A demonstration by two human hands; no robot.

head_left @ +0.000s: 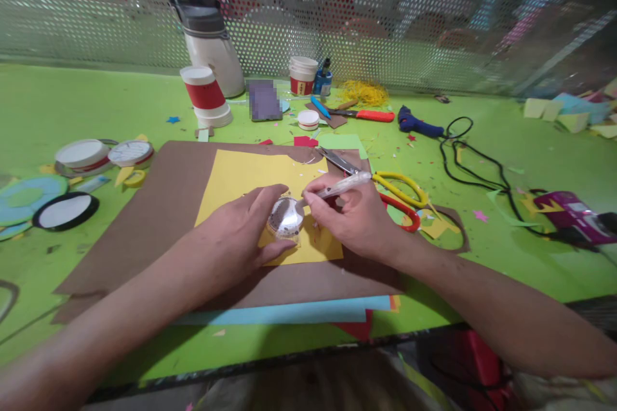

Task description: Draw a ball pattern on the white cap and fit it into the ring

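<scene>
My left hand (pixel 241 225) rests on the yellow paper (pixel 245 173), thumb and fingers curved around a small round clear piece (pixel 285 216) with a dark-speckled rim. Its exact kind I cannot make out. Between the fingers of my right hand (pixel 354 212) is a pale, translucent pen (pixel 344 185), its lower end at the round piece's right edge. The yellow paper lies on a brown board (pixel 159 205). Just beyond my right hand are scissors with one yellow and one red handle (pixel 400 187), partly covered by the hand.
A white jug (pixel 212 45), a red-and-white paper cup (pixel 205 96) and a smaller cup (pixel 303 77) stand at the back. A red-handled cutter (pixel 375 116) and a blue glue gun (pixel 419 122) lie to the right, near a black cord (pixel 501 186). Round lids (pixel 81 154) sit left.
</scene>
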